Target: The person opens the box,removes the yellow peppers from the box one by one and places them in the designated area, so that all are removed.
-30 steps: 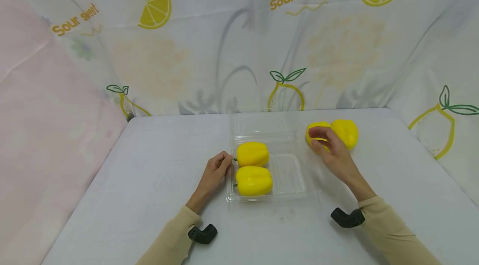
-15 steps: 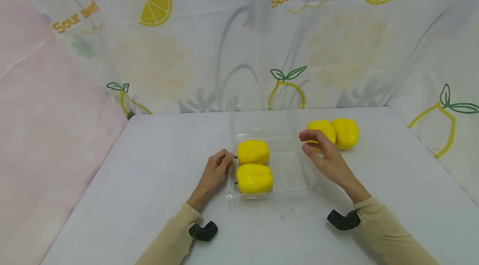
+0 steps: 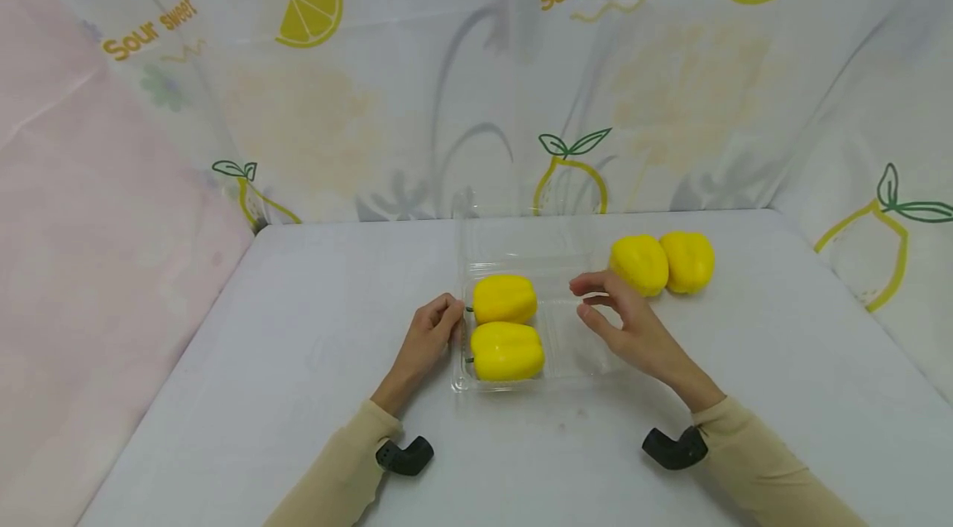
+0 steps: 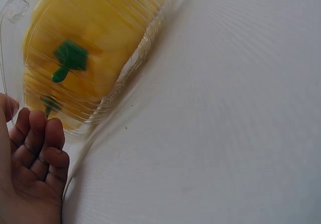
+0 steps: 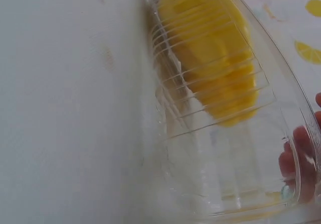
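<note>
A clear plastic clamshell box (image 3: pixel 569 349) lies with its lid (image 3: pixel 521 244) raised at the back. Two yellow bell peppers, a rear one (image 3: pixel 505 299) and a front one (image 3: pixel 508 352), fill its left half, stems to the left. My left hand (image 3: pixel 426 337) pinches the box's left rim, thumb inside and fingers outside in the left wrist view, near a green stem (image 4: pixel 71 56). Over the box's right side hovers my right hand (image 3: pixel 625 324), fingers curved apart around nothing. In the right wrist view its fingertips (image 5: pixel 288 163) show through the clear wall.
Two more yellow bell peppers, one (image 3: pixel 639 265) and its neighbour (image 3: pixel 687 262), lie side by side at the back right of the white-covered table (image 3: pixel 298 328). A lemon-printed cloth (image 3: pixel 402 97) stands behind the table.
My right hand has moved left, from in front of the two loose peppers to over the box's right side. My left hand keeps its hold on the rim. The peppers stay put.
</note>
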Tool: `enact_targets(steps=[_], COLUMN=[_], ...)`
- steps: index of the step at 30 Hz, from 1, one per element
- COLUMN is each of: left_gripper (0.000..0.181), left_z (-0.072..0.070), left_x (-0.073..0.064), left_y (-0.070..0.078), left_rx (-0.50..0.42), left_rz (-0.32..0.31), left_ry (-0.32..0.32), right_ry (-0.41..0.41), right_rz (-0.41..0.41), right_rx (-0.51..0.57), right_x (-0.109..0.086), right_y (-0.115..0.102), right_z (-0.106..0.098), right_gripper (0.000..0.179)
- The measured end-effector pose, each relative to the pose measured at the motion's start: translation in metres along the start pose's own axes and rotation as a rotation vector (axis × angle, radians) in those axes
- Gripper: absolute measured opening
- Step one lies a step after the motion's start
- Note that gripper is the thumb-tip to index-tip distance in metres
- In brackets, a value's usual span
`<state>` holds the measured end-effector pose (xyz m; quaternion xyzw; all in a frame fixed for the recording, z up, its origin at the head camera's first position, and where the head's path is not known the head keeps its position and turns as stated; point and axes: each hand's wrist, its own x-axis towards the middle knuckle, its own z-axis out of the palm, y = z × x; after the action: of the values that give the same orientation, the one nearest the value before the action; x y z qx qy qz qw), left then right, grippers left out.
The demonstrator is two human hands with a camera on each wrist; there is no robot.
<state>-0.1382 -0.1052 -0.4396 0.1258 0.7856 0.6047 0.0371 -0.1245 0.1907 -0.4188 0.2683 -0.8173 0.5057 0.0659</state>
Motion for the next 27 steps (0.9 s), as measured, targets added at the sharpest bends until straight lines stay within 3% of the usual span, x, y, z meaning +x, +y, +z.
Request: enact_targets(steps=[27], left_gripper=[0.025], left_z=[-0.001], left_x=[-0.001], left_y=[0.002], left_rx=[0.008], left_rz=[0.002], left_ry=[-0.001], right_ry=[-0.263], right_rz=[-0.154], right_rx=[-0.086], right_x=[0.003], right_y=[-0.023], right_z=[0.031], right_gripper=[0.046])
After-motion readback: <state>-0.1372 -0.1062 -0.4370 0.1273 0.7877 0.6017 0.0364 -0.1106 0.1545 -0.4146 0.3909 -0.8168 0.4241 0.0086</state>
